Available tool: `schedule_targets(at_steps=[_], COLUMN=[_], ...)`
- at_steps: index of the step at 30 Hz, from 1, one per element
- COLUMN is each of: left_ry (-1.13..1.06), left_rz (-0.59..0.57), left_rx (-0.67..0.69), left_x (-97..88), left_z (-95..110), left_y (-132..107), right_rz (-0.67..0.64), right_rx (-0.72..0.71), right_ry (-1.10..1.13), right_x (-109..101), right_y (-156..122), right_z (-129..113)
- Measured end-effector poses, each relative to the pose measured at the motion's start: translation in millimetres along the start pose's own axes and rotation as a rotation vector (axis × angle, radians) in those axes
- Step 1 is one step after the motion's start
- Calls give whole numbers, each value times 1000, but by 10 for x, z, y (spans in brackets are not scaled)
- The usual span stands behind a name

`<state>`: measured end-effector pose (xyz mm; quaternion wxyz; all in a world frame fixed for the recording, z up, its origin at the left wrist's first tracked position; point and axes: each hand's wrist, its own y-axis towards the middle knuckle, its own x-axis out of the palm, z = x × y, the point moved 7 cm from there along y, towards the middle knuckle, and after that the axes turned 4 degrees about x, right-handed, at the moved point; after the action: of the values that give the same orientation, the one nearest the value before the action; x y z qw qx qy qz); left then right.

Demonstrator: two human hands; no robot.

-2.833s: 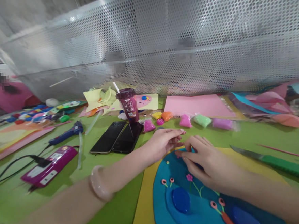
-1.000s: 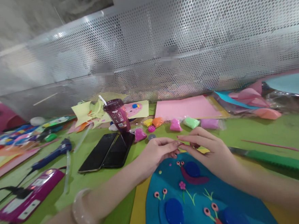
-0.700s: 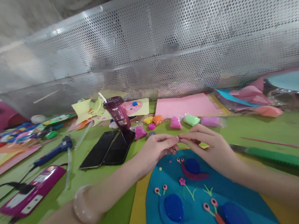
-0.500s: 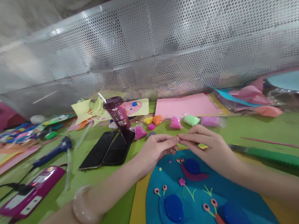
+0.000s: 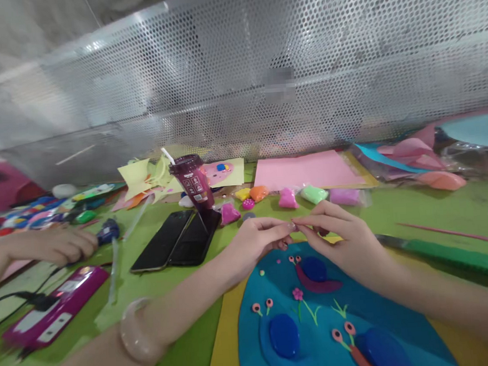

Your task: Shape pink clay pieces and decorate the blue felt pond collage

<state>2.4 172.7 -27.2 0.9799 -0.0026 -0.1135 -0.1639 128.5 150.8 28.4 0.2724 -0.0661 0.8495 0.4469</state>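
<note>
My left hand (image 5: 260, 242) and my right hand (image 5: 338, 231) meet at the fingertips above the top edge of a blue round board (image 5: 271, 281). Both are pinched closed around a tiny pinkish bit (image 5: 295, 224), too small to identify surely. Clay snails decorate the board: a purple-bodied snail (image 5: 318, 284), a blue snail (image 5: 284, 336) and an orange-bodied snail (image 5: 360, 359), all with blue shells and pink stalked eyes. Between them are a pink flower (image 5: 297, 294) and green grass blades (image 5: 340, 309).
Left of my arms lie two black phones (image 5: 162, 241) and a purple power strip (image 5: 55, 316). Another person's hand (image 5: 64, 244) grips a dark blue glue gun (image 5: 107, 231). Beyond are a purple cup (image 5: 194, 181), clay packets (image 5: 314, 193) and pink paper (image 5: 301, 170). A green-handled cutter (image 5: 458, 257) lies right.
Another person's hand has come in from the left and taken hold of the glue gun. My own hands stay pinched together in almost the same place.
</note>
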Motion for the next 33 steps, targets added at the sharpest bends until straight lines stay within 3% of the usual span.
schedule_targets(at_steps=[15, 24, 33], left_ry=[-10, -7, -10], left_rz=[6, 6, 19], left_rx=[11, 15, 11], left_x=[-23, -14, -28], left_z=[1, -3, -4], left_y=[-1, 12, 12], right_rz=[-44, -10, -33], right_rx=[37, -12, 50], right_ry=[-19, -23, -30], right_x=[16, -18, 3], right_y=[-6, 5, 1], right_z=[17, -14, -1])
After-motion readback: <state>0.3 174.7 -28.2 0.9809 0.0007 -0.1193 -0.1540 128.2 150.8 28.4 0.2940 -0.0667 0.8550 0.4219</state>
